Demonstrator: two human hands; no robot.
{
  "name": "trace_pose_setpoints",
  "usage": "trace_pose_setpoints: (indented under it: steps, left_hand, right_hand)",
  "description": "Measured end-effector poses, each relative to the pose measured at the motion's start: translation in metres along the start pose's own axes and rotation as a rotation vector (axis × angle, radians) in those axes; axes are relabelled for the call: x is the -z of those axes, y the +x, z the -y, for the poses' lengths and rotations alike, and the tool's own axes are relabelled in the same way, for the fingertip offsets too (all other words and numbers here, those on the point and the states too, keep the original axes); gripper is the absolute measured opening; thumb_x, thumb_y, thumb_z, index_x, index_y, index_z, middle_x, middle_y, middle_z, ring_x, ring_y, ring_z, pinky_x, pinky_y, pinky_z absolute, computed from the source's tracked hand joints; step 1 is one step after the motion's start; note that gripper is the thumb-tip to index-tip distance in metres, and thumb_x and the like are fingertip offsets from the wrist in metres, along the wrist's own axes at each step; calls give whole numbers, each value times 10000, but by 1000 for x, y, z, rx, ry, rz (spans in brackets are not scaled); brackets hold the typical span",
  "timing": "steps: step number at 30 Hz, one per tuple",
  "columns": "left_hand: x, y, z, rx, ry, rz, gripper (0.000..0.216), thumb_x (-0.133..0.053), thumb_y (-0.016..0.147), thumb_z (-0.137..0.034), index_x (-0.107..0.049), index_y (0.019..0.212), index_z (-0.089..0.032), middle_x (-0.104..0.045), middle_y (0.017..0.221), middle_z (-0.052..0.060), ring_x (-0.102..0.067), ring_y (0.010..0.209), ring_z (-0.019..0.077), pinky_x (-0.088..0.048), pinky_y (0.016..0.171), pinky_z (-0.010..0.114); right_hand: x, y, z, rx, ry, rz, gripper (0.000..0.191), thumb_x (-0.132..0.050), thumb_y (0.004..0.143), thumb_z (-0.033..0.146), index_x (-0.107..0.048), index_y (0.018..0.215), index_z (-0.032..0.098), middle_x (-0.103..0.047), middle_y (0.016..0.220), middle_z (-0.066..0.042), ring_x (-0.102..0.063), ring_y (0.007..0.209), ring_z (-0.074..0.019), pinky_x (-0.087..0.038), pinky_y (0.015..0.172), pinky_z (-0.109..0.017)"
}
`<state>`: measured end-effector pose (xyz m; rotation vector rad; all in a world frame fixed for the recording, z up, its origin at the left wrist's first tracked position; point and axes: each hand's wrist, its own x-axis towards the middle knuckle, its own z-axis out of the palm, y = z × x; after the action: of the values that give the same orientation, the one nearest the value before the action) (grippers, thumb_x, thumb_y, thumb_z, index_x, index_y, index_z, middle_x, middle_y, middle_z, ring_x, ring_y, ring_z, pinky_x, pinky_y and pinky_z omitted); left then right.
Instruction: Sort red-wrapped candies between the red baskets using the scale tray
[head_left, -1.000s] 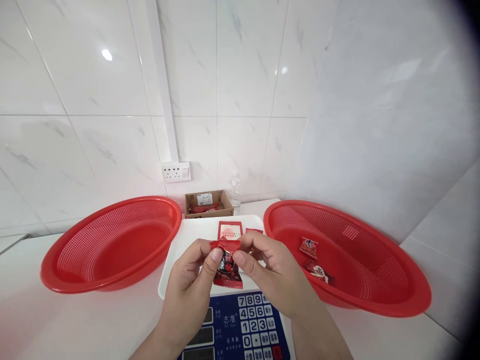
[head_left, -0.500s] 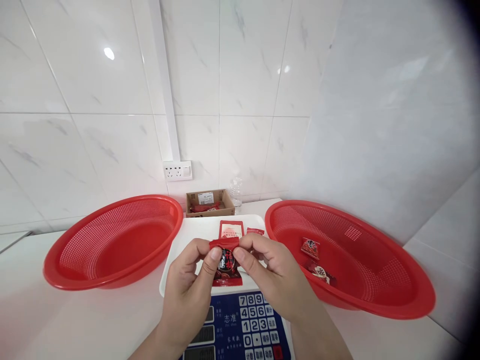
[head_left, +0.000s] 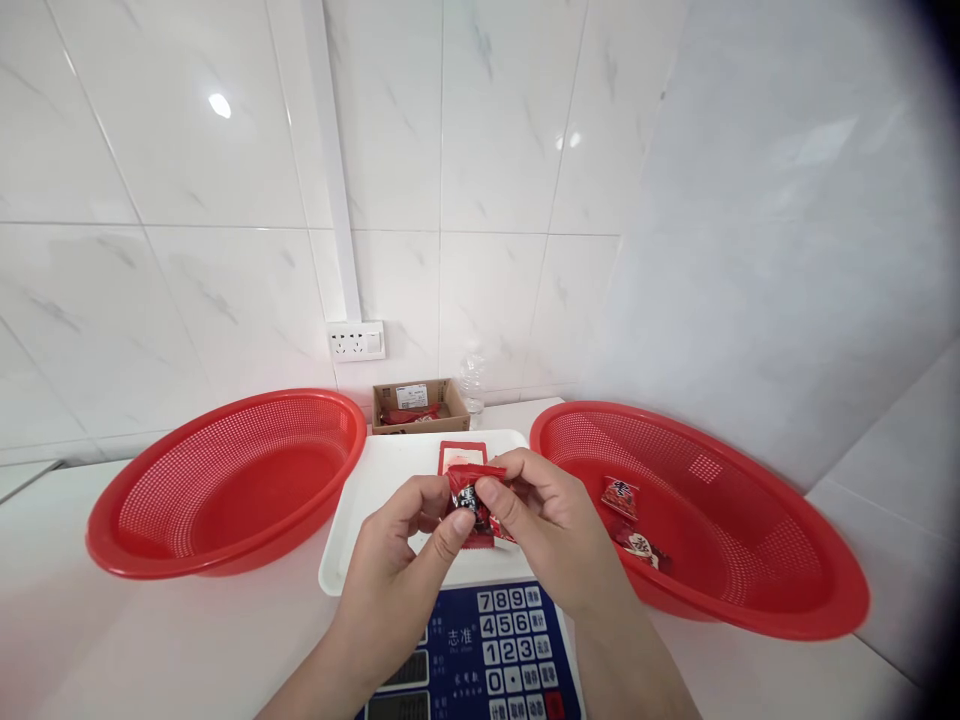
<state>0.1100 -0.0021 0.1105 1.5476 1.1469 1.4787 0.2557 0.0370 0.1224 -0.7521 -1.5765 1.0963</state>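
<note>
Both hands pinch one small red and black snack packet [head_left: 471,500] above the white tray [head_left: 375,500] of an electronic scale. My left hand [head_left: 397,570] grips its lower left part with thumb and forefinger. My right hand [head_left: 536,520] pinches its top right edge, and the packet is crumpled and twisted between them. Behind the packet a red sachet with a white label [head_left: 459,455] lies on the tray.
The scale's blue keypad [head_left: 510,640] is just below my hands. A red mesh basket [head_left: 225,480] stands at the left, with nothing visible in it. The red mesh basket [head_left: 750,590] at the right holds a few packets [head_left: 619,493]. A small cardboard box [head_left: 418,405] and a clear bottle [head_left: 472,382] stand by the tiled wall.
The packet has gone from hanging flat between my fingers to being twisted and bunched. My right hand has moved slightly up and left, and my left thumb has slid up along the packet.
</note>
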Motion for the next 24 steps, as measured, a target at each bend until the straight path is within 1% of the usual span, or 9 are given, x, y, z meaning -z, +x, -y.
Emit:
trace_pose_setpoints:
  steps: [3, 5, 7, 9, 12, 14, 19, 22, 24]
  left_hand:
    - [-1, 0, -3, -29, 42, -28, 165, -603, 866, -382, -644, 905, -227, -628, 744, -23, -588, 711, 126, -508, 679, 232]
    - [-2, 0, -5, -82, 118, -56, 129, -613, 862, -331, -661, 939, -239, -653, 765, -25, -602, 709, 116, -505, 658, 211]
    - [-2, 0, -6, -152, 199, -70, 120, -611, 863, -284, -670, 963, -253, -666, 788, -27, -610, 714, 107, -506, 651, 194]
    - [-1, 0, -7, -230, 260, -71, 108, -603, 869, -244, -669, 953, -260, -664, 783, -35, -606, 701, 96, -504, 637, 174]
    - [-1, -1, -7, -346, 311, -89, 105, -601, 866, -188, -656, 923, -257, -656, 777, -47, -589, 677, 77, -494, 616, 142]
    - [-1, -2, -8, -401, 330, -116, 121, -608, 859, -162, -650, 922, -255, -656, 788, -49, -584, 674, 69, -491, 619, 128]
    - [-1, -3, -9, -433, 350, -97, 119, -603, 861, -139, -656, 891, -241, -666, 809, -30, -608, 695, 74, -502, 625, 128]
    - [-1, -3, -10, -439, 339, -83, 104, -611, 853, -139, -666, 849, -228, -665, 781, -20, -613, 671, 80, -505, 602, 136]
    - [-1, -4, -11, -442, 325, -90, 107, -620, 848, -141, -684, 868, -225, -671, 774, -13, -618, 664, 83, -510, 598, 141]
  right_hand:
    - [3, 0, 1, -50, 23, 76, 183, -638, 837, 399, -638, 904, 228, -630, 855, -7, -582, 709, -136, -481, 642, -280]
    - [4, 0, 2, -35, 27, 92, 188, -670, 814, 377, -649, 948, 246, -636, 941, -17, -603, 791, -156, -496, 701, -306]
    - [3, 1, 3, 25, 31, 89, 140, -686, 802, 334, -657, 904, 243, -626, 914, -10, -603, 822, -157, -494, 727, -303]
    - [2, 3, 2, 90, 54, 85, 71, -675, 809, 292, -643, 817, 230, -598, 825, 7, -592, 773, -140, -487, 692, -279]
    - [1, 4, 1, 158, 85, 84, 125, -641, 837, 276, -600, 736, 216, -557, 764, 18, -550, 690, -119, -461, 619, -256]
    - [2, 3, 1, 183, 88, 96, 142, -638, 846, 280, -594, 728, 215, -553, 763, 17, -539, 697, -120, -454, 633, -260]
    - [5, 0, 3, 177, 70, 138, 38, -664, 837, 259, -654, 873, 253, -589, 867, 5, -574, 817, -137, -476, 734, -275]
    - [3, 0, 2, 226, 103, 103, 19, -676, 829, 250, -673, 810, 248, -594, 857, -1, -578, 810, -136, -482, 733, -276]
    - [0, 1, -1, 231, 202, 68, 81, -686, 825, 267, -672, 749, 242, -592, 822, 0, -575, 761, -130, -487, 682, -268]
